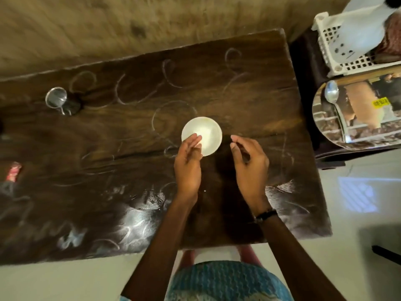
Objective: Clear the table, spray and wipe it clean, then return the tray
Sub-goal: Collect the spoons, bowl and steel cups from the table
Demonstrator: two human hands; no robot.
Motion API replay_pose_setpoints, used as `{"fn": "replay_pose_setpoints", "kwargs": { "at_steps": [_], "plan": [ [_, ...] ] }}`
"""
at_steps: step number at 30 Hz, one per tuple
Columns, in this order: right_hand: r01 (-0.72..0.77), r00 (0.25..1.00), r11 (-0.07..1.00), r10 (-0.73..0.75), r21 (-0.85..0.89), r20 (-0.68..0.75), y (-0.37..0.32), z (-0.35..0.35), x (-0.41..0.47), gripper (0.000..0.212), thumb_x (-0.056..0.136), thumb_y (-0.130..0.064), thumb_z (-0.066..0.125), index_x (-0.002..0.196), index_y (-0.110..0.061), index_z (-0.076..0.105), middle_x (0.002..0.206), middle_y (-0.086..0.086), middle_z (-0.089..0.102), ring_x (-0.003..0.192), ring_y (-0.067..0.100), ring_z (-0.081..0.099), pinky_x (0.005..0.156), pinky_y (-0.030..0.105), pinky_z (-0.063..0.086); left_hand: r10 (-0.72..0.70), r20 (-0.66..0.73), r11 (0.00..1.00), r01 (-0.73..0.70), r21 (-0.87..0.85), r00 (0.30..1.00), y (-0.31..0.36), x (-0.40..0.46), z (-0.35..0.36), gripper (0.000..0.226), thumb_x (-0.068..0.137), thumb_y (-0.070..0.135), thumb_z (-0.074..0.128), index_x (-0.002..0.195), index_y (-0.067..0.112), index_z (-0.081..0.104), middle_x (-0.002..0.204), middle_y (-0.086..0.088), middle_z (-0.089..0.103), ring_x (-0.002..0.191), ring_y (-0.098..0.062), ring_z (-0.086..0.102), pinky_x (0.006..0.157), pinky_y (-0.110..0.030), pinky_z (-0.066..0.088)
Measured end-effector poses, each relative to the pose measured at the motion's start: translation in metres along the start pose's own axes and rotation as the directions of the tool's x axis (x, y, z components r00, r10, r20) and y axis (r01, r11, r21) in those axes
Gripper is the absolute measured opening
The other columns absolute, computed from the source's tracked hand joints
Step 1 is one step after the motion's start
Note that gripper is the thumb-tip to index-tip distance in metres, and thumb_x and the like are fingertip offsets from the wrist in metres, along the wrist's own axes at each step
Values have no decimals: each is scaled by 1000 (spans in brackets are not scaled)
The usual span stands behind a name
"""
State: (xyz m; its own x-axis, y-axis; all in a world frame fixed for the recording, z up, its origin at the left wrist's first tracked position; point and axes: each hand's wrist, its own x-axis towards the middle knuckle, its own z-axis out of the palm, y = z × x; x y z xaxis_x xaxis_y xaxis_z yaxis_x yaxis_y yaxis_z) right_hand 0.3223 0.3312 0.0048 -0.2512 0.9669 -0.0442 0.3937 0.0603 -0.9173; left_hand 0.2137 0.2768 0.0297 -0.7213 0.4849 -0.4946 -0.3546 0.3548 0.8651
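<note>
Here the left hand lies with its fingers on the near edge of a white bowl standing mid-table; whether it grips is unclear. The right hand hovers beside the bowl, loosely curled and empty. A steel tray holding a spoon sits off to the right.

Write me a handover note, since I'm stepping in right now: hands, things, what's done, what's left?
Left hand: fingertips on the near rim of the white bowl, no firm grip yet.
Right hand: empty, fingers loosely curled, just right of the bowl.
Bowl sits mid-table; steel cup at the far left.
Steel tray is off the table to the right, with a spoon on it.
Done: tray and spoon moved.
Left: bowl, cup, spray, wipe the white marks, return the tray.
</note>
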Motion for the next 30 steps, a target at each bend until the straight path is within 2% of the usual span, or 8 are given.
{"fn": "replay_pose_setpoints", "kwargs": {
  "at_steps": [2,5,9,14,19,23,26,30],
  "plan": [
    [-77,997,997,78,-26,22,2,18,6,28,95,-16,60,121,-8,65,119,7,62,109,19,61,95,32,51,34,-47,999,-32,34,998,-1,11,-14,32,93,1,50,123,10,57,125,-4,61,119,-15,55,105,-40,44],
    [-204,973,970,215,-131,80,4,36,17,38,96,-23,58,131,-6,58,135,14,57,125,25,52,98,11,38,27,-73,997,-22,70,997,-6,25,-27,40,93,2,51,132,12,51,128,1,56,119,-13,54,106,-39,43],
    [-244,956,953,267,-179,119,5,49,26,39,96,-31,57,130,-12,60,122,11,67,111,23,62,91,28,46,-78,-12,995,79,60,997,-11,36,-26,46,94,6,50,139,12,44,140,-3,49,125,-15,49,109,-41,40],
    [-231,962,958,251,-170,110,9,54,27,31,92,-21,56,120,-11,67,103,13,73,97,29,66,81,47,56,-145,16,987,146,-65,989,-6,35,-19,46,95,-2,45,139,8,43,137,-8,52,120,-17,52,93,-30,48],
    [-285,957,957,287,-47,47,10,40,27,29,89,-18,58,116,-13,69,96,3,72,91,22,67,75,51,58,-104,58,990,109,-93,993,-4,28,-8,45,96,-3,43,139,7,42,139,-8,51,127,-19,49,96,-30,48],
    [-324,945,945,326,53,-41,9,6,30,34,86,-24,61,119,-19,68,101,-7,72,96,14,67,79,48,59,-14,149,997,26,-79,989,1,14,15,44,96,-2,45,138,9,44,138,-6,52,126,-16,51,97,-27,49],
    [-317,936,942,329,106,-125,13,-36,40,30,86,-19,64,116,-20,69,91,-19,69,88,7,68,77,44,60,20,243,998,-5,-61,970,6,-1,50,45,95,0,48,138,12,44,138,-3,53,125,-13,51,101,-34,48],
    [-265,925,945,305,191,-227,20,-104,61,25,89,-9,62,97,-31,70,84,-15,68,79,-9,61,69,21,54,64,387,998,-58,-26,920,11,-21,116,49,93,4,54,139,17,44,141,1,50,131,-10,45,109,-42,40]
  ]
}}
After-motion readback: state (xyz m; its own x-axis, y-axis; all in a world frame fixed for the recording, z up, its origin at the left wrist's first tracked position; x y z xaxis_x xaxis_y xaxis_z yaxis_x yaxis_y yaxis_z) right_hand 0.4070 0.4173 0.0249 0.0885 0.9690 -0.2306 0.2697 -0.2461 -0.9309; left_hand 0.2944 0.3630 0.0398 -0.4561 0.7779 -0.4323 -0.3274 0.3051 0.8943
